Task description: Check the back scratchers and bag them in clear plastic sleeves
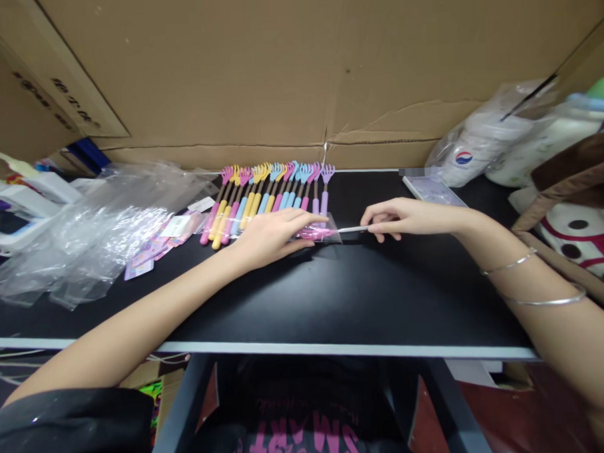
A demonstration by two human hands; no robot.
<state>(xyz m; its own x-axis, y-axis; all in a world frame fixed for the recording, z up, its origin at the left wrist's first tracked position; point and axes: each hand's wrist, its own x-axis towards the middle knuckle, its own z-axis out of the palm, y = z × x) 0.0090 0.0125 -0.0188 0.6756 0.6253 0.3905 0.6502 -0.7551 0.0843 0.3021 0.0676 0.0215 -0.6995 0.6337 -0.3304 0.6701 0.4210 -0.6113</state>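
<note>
My left hand (275,236) lies over a clear plastic bag (336,220) with a pink back scratcher (322,232) inside, its thumb and fingers on either side. My right hand (394,220) pinches the end of a thin silvery stick (352,229), whose other end meets the bag's right edge. Whether the stick is part of the scratcher or a separate tool, I cannot tell. Just behind my left hand, a row of several back scratchers (255,195) in pink, yellow, blue and purple lies with claw ends toward the cardboard.
Clear plastic bags (102,225) pile up at the left, beside printed cards (155,249). A white device with a cable (30,198) stands far left. At the right are a phone-like slab (433,189), a bagged cup (473,149) and a brown-handled bag (570,188). Cardboard (225,69) walls the black table (335,298).
</note>
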